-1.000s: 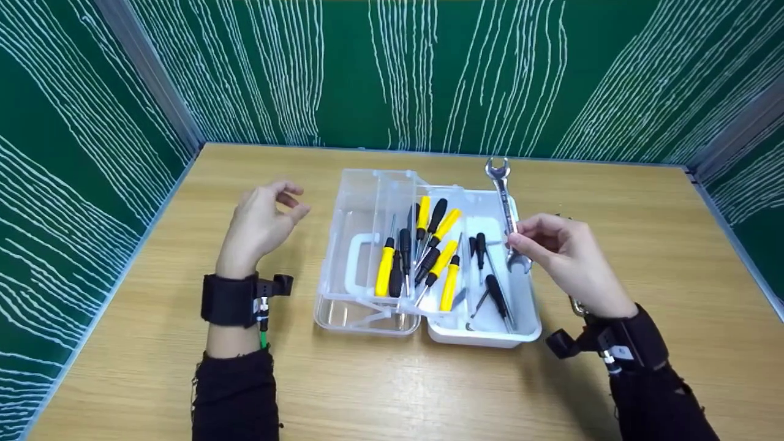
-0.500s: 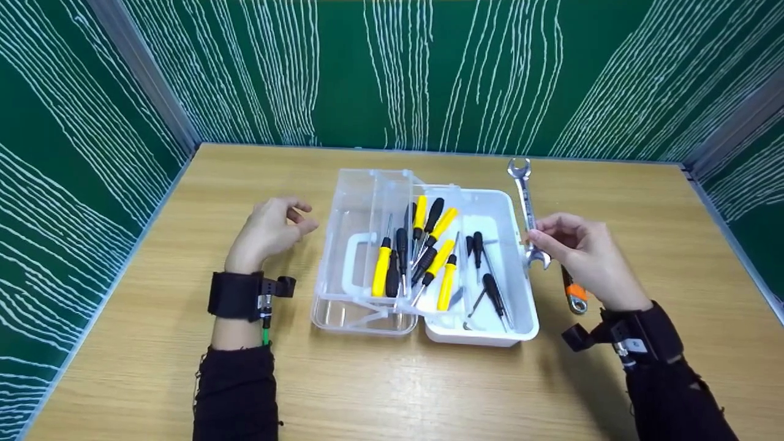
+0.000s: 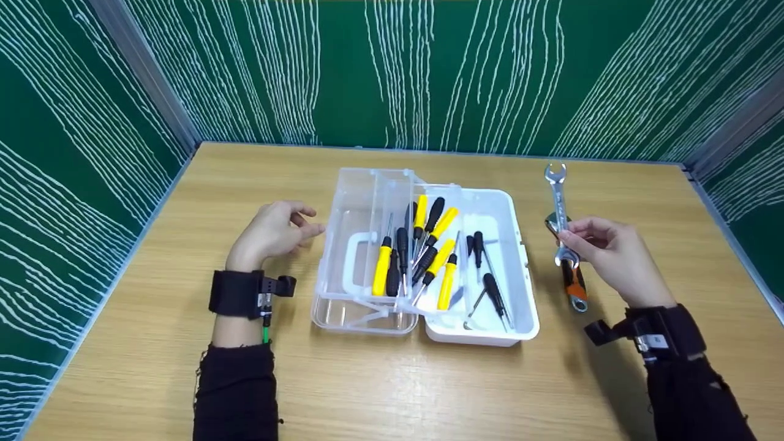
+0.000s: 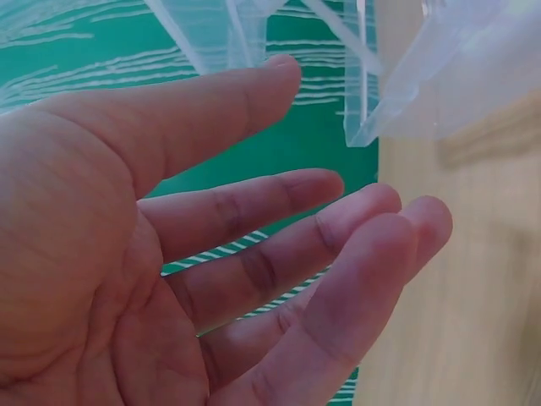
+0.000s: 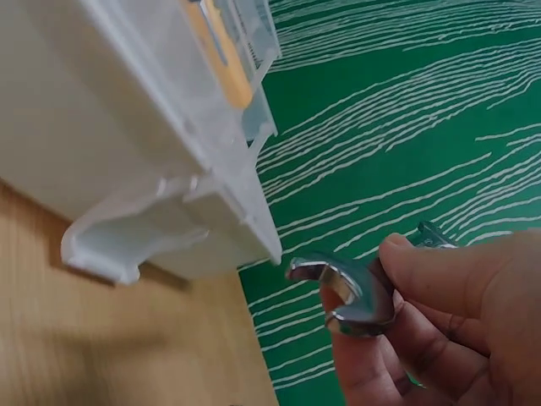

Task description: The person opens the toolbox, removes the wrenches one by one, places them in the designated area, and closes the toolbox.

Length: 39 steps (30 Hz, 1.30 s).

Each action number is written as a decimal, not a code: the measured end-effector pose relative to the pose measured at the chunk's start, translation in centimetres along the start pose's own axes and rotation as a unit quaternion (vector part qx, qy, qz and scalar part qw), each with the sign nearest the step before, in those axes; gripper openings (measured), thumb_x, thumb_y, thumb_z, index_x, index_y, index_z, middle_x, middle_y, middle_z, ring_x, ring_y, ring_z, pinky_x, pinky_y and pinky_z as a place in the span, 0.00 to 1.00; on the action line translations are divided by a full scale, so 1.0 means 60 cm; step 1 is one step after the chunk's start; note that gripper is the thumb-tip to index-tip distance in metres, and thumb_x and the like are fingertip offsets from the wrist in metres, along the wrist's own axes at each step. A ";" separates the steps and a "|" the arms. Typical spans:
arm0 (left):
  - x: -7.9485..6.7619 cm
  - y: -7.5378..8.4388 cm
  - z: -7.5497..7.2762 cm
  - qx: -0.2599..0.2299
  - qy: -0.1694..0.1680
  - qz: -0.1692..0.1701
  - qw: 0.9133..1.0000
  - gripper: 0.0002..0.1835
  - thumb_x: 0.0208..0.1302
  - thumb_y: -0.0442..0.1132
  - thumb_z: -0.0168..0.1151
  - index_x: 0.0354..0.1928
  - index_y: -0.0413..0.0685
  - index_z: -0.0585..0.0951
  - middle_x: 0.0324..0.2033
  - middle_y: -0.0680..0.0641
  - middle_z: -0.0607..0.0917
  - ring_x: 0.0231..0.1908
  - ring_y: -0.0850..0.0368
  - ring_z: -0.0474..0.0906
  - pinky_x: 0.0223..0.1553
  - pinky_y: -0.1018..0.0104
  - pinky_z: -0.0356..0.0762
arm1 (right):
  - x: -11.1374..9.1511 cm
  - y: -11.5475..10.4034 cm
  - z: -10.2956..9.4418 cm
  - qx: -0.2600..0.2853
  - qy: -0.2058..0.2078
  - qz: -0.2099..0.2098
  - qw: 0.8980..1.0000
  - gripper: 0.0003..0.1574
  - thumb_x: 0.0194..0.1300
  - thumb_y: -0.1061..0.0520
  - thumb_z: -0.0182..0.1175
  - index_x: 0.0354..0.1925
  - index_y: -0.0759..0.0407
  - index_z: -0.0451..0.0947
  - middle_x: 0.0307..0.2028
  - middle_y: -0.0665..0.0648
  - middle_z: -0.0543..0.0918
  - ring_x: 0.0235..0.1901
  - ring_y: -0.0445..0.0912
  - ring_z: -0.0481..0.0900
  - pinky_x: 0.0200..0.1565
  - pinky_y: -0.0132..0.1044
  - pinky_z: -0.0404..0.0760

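My right hand [image 3: 618, 254] pinches a silver open-end wrench [image 3: 560, 202] near its lower end, to the right of the toolbox. In the right wrist view the wrench's open jaw [image 5: 347, 292] juts out past the thumb. Below it in the head view lies an adjustable wrench [image 3: 574, 288] with an orange and black handle, partly covered by the silver one. My left hand [image 3: 272, 233] is relaxed beside the clear lid, holding nothing; its loosely bent fingers [image 4: 287, 194] show in the left wrist view.
A white toolbox [image 3: 530, 306] stands open mid-table, its clear upper trays [image 3: 361, 184] folded out to the left. Yellow and black screwdrivers [image 3: 447, 282] lie in the trays, with several black-handled tools [image 3: 493, 291] in the base. Green, white-streaked panels [image 3: 343, 73] enclose the wooden table [image 3: 380, 392].
My right hand has carried the silver wrench rightward from over the toolbox to above the adjustable wrench, which has come into view. My left hand has shifted slightly toward the toolbox.
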<state>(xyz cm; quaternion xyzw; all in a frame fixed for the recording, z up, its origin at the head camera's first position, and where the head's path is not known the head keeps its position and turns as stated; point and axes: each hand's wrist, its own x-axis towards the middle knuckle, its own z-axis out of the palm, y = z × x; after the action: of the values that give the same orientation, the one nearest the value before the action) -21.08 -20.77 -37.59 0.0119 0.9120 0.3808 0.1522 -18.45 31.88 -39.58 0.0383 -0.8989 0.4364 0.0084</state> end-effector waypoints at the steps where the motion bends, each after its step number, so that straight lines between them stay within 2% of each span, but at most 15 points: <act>1: 0.000 0.000 0.000 -0.001 0.001 -0.003 1.000 0.29 0.77 0.48 0.66 0.74 0.43 0.76 0.51 0.40 0.85 0.42 0.41 0.89 0.49 0.48 0.89 | 0.000 0.005 -0.002 -0.002 0.000 0.001 1.000 0.19 0.79 0.51 0.64 0.52 0.66 0.84 0.36 0.43 0.90 0.35 0.34 0.87 0.41 0.24 0.88; 7: 0.000 0.000 0.002 -0.012 -0.010 -0.002 1.000 0.29 0.77 0.46 0.66 0.74 0.41 0.76 0.51 0.39 0.85 0.43 0.41 0.89 0.49 0.48 0.90 | 0.001 0.033 -0.012 -0.020 -0.001 0.018 1.000 0.20 0.80 0.49 0.64 0.53 0.66 0.84 0.36 0.40 0.89 0.34 0.33 0.85 0.39 0.24 0.86; 13: 0.001 0.000 0.006 -0.011 -0.018 0.005 1.000 0.28 0.77 0.44 0.66 0.73 0.41 0.76 0.49 0.40 0.86 0.44 0.41 0.88 0.48 0.48 0.90 | 0.001 0.053 -0.024 -0.034 -0.013 0.063 0.997 0.24 0.80 0.44 0.62 0.56 0.63 0.83 0.38 0.37 0.87 0.36 0.33 0.83 0.40 0.27 0.84; 18: 0.001 0.003 0.006 -0.006 -0.024 0.010 1.000 0.27 0.76 0.43 0.67 0.72 0.41 0.77 0.50 0.40 0.85 0.38 0.47 0.86 0.44 0.53 0.89 | 0.000 0.069 -0.032 -0.057 -0.023 0.094 0.994 0.26 0.80 0.41 0.60 0.57 0.61 0.81 0.40 0.42 0.88 0.37 0.35 0.83 0.40 0.29 0.84; 24: 0.001 0.006 0.006 -0.008 -0.030 0.013 0.999 0.25 0.75 0.40 0.67 0.70 0.42 0.79 0.50 0.40 0.84 0.33 0.55 0.83 0.40 0.60 0.88 | -0.001 0.088 -0.038 -0.084 -0.025 0.109 0.990 0.27 0.81 0.39 0.59 0.58 0.61 0.80 0.44 0.52 0.88 0.38 0.38 0.81 0.40 0.31 0.85; 30: 0.005 0.005 0.008 -0.012 -0.032 0.011 0.999 0.24 0.74 0.38 0.67 0.69 0.43 0.80 0.50 0.40 0.84 0.34 0.52 0.85 0.43 0.56 0.91 | -0.002 0.109 -0.045 -0.106 -0.022 0.121 0.987 0.28 0.81 0.40 0.59 0.58 0.63 0.80 0.46 0.58 0.86 0.38 0.40 0.80 0.37 0.33 0.82; 35: 0.006 0.005 0.011 -0.007 -0.032 0.012 0.999 0.23 0.74 0.36 0.65 0.69 0.42 0.80 0.49 0.41 0.84 0.36 0.48 0.86 0.42 0.55 0.90 | -0.001 0.118 -0.050 -0.112 -0.037 0.146 0.982 0.28 0.82 0.39 0.57 0.57 0.62 0.79 0.48 0.59 0.83 0.42 0.47 0.76 0.38 0.34 0.76; 39: 0.007 0.006 0.014 0.001 -0.031 0.019 0.999 0.22 0.73 0.33 0.62 0.68 0.41 0.80 0.47 0.41 0.84 0.35 0.51 0.84 0.42 0.54 0.90 | 0.001 0.125 -0.055 -0.112 -0.050 0.163 0.979 0.30 0.82 0.37 0.56 0.59 0.62 0.78 0.49 0.59 0.82 0.45 0.51 0.73 0.39 0.37 0.72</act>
<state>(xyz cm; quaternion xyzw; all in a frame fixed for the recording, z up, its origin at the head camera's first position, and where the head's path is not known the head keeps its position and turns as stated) -21.26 -19.88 -38.01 0.0411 0.9069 0.3817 0.1736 -19.12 39.10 -43.42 -0.0883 -0.9355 0.3260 -0.1038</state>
